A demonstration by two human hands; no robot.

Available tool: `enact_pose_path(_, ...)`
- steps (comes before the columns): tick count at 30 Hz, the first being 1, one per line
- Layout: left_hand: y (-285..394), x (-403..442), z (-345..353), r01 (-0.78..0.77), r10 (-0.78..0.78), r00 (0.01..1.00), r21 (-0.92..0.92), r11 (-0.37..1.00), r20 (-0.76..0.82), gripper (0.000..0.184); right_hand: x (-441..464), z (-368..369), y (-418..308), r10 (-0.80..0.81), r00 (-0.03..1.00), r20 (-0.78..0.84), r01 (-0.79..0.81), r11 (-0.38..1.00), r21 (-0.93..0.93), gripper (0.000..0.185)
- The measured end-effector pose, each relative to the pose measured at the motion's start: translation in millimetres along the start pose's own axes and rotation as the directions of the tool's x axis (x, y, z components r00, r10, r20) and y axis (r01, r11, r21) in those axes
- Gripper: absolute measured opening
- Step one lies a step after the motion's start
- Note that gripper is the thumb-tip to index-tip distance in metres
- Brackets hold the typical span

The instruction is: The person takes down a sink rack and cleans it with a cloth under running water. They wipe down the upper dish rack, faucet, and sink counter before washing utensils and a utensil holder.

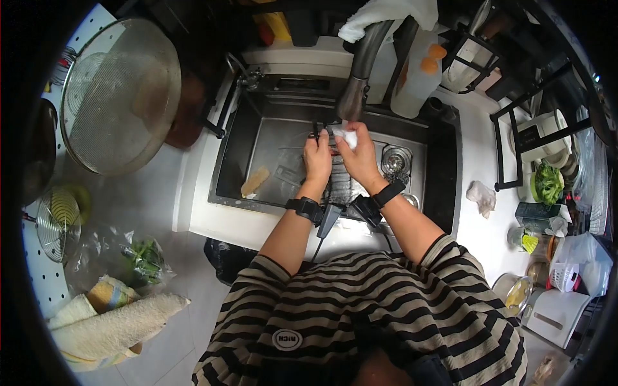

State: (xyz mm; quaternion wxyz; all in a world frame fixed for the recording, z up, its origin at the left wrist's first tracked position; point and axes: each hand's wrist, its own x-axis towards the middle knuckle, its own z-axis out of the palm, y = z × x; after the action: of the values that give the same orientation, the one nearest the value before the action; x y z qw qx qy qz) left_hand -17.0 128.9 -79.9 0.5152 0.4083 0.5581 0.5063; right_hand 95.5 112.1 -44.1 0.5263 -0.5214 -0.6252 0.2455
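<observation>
Beneath the faucet [353,96], the left hand [317,157] pinches a slim dark item [315,130], the right hand [361,154] a white wad [350,137], apparently for washing, the next stroke needing steady fingers.

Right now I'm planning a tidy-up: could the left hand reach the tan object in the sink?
Probably yes: nothing visible lies between the left hand and the tan object, but that hand seems to hold something dark.

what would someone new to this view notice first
Probably the left hand and right hand, close together under the faucet over the dark sink, with something white at the right one's fingers. Next, likely the big round mesh strainer at upper left and the striped top at bottom centre.
</observation>
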Motion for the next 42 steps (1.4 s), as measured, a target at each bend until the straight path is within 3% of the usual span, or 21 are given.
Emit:
enact_pose_path(2, 13.6, -2.7, -0.1, -0.085, 0.115, 0.986, 0.22, 0.972, -0.124, 0.037, -6.4, 5.1, 5.3, 0.087, 0.996, -0.013, -0.086, 0.994, 0.07, 0.024)
enact_pose_path(3, 10.3, 1.5, -2.3, -0.127, 0.144, 0.982, 0.137, 0.982, -0.123, 0.039, -8.2, 3.9, 9.4, 0.101, 0.995, 0.012, -0.101, 0.994, 0.038, 0.023)
enact_pose_path(6, 2.3, 1.3, -7.2, -0.097, 0.093, 0.99, -0.033, 0.995, -0.105, 0.039, -6.4, 2.9, 18.9, 0.31, 0.951, -0.01, -0.303, 0.935, 0.185, 0.021)
enact_pose_path(8, 2.8, -4.2, -10.9, -0.071, 0.06, 0.994, -0.115, 0.991, -0.089, 0.04, 1.4, 1.0, 17.2, 0.487, 0.867, -0.1, -0.326, 0.708, 0.626, 0.017)
enact_pose_path(10, 3.6, -8.9, -15.1, -0.031, 0.025, 0.999, -0.139, 0.99, -0.047, 0.04, 15.0, -11.7, 10.7, 0.414, 0.887, -0.206, -0.196, 0.741, 0.642, 0.017)
enact_pose_path(11, 3.5, -10.9, -11.9, -0.044, 0.036, 0.997, -0.139, 0.989, -0.062, 0.041, 19.6, -15.0, 3.9, 0.335, 0.909, -0.248, -0.179, 0.851, 0.494, 0.016)
enact_pose_path(14, 4.6, -13.5, -6.8, -0.082, 0.082, 0.996, -0.026, 0.996, 0.027, 0.041, 21.4, -14.4, 1.8, -0.08, 0.996, 0.029, 0.079, 0.997, 0.01, 0.017)
enact_pose_path(18, -0.8, -11.4, -5.0, -0.177, 0.166, 0.979, 0.089, 0.98, 0.122, 0.038, 39.8, -20.1, -4.0, -0.273, 0.945, 0.181, 0.299, 0.944, -0.138, 0.018)
enact_pose_path(19, -2.1, -13.1, -5.2, -0.174, 0.164, 0.98, 0.087, 0.981, 0.112, 0.037, 39.7, -20.1, -3.3, -0.071, 0.959, 0.275, 0.117, 0.981, -0.157, 0.019)
enact_pose_path(22, -2.5, -13.1, -7.4, -0.172, 0.168, 0.983, 0.053, 0.984, 0.074, 0.035, 30.7, -18.1, -4.6, -0.141, 0.91, 0.39, 0.26, 0.926, -0.272, 0.029)
enact_pose_path(23, -3.2, -14.3, -8.7, -0.167, 0.166, 0.985, 0.023, 0.986, 0.054, 0.035, 23.7, -16.5, -6.4, -0.1, 0.914, 0.393, 0.232, 0.924, -0.305, 0.033)
enact_pose_path(29, -14.6, -18.6, -16.7, -0.092, 0.092, 0.996, -0.055, 0.994, -0.001, 0.039, -0.9, -17.2, -8.6, -0.359, 0.905, 0.231, 0.389, 0.916, -0.102, 0.018)
enact_pose_path(32, -12.0, -15.6, -24.2, -0.059, 0.058, 0.998, -0.176, 0.983, -0.011, 0.041, -5.8, -14.3, -12.7, -0.368, 0.918, 0.148, 0.371, 0.929, 0.003, 0.015)
enact_pose_path(33, -8.9, -16.4, -24.8, -0.065, 0.067, 0.998, -0.167, 0.984, 0.005, 0.041, -5.4, -9.2, -11.9, -0.351, 0.935, 0.057, 0.349, 0.936, 0.042, 0.012)
enact_pose_path(35, -11.7, -15.8, -30.8, -0.113, 0.115, 0.993, -0.114, 0.987, 0.008, 0.043, -3.2, -9.4, -11.5, 0.009, 0.991, -0.136, 0.005, 0.995, 0.103, 0.014)
enact_pose_path(36, -12.0, -14.1, -33.7, -0.142, 0.143, 0.99, -0.088, 0.986, 0.012, 0.044, 1.7, -11.1, -10.4, 0.191, 0.956, -0.223, -0.159, 0.975, 0.154, 0.015)
enact_pose_path(38, -11.0, -13.0, -44.3, -0.148, 0.149, 0.989, -0.081, 0.986, 0.005, 0.043, 23.8, -16.7, 6.6, 0.407, 0.874, -0.265, -0.302, 0.883, 0.358, 0.025)
enact_pose_path(39, -10.9, -12.5, -49.4, -0.151, 0.152, 0.988, -0.077, 0.986, 0.004, 0.043, 35.0, -20.1, 11.0, 0.433, 0.871, -0.232, -0.343, 0.875, 0.342, 0.031)
enact_pose_path(42, -15.9, -8.7, -56.7, -0.175, 0.175, 0.984, 0.002, 0.985, 0.022, 0.042, 47.5, -18.0, 13.8, 0.6, 0.788, 0.14, -0.495, 0.481, 0.724, 0.033)
